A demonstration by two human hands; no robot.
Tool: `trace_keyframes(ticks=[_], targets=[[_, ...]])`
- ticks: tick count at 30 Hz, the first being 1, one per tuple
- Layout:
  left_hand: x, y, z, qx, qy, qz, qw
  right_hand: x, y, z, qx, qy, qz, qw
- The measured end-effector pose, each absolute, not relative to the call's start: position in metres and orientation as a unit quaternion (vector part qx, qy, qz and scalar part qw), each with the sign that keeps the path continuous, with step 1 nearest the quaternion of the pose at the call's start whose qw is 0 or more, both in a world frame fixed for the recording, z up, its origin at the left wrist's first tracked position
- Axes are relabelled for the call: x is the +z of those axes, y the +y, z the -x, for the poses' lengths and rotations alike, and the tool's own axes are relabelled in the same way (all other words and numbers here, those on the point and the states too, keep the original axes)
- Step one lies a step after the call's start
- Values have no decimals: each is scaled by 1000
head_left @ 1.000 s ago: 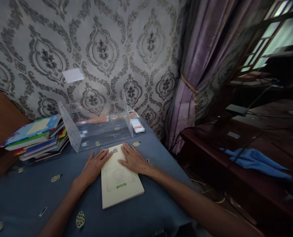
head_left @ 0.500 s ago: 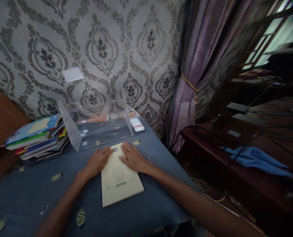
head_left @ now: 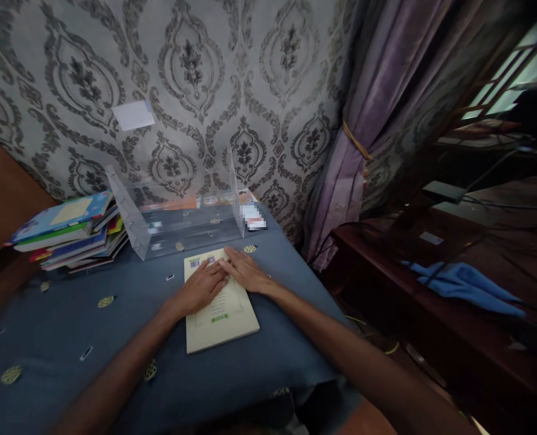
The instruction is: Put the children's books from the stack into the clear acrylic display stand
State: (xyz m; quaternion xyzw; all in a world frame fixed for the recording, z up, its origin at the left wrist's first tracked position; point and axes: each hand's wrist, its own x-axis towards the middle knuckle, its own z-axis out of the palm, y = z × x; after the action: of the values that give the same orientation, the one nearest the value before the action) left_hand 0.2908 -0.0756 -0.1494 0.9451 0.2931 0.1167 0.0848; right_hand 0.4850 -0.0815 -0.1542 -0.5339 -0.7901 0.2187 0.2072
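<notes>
Cloth (head_left: 60, 320) of dull blue, printed with small yellow ovals, covers the desk (head_left: 290, 290) in front of me. The book (head_left: 225, 308) lies flat on it, pale cover up. My left hand (head_left: 203, 285) rests palm down across the book, fingers stretched out to meet the thumb of my right hand (head_left: 246, 270), which lies flat over the book's far right part; both hands are spread and grip nothing. Just beyond stands a clear rack (head_left: 130, 214), with an uneven pile of books (head_left: 75, 232) to its left and something white (head_left: 254, 216), too blurred to read, at its right end. A patterned grey wall (head_left: 232, 48) rises behind; a white card (head_left: 133, 115) shows against it. To the right, a mauve curtain (head_left: 340, 199) hangs gathered by a gold tie (head_left: 356, 142); past it, dark red furniture (head_left: 372, 272) carries a crumpled blue rag (head_left: 465, 290), and a barred window (head_left: 499, 78) lets in pale light.
</notes>
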Motion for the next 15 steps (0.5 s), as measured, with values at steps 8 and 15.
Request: trace_keyframes(ticks=[8, 15], targets=[[-140, -124, -300, 76, 210, -968, 116, -159, -81, -483, 215, -790, 543, 185], [-139, -163, -296, 63, 166, -973, 148, -168, -77, -484, 191, -800, 540, 177]])
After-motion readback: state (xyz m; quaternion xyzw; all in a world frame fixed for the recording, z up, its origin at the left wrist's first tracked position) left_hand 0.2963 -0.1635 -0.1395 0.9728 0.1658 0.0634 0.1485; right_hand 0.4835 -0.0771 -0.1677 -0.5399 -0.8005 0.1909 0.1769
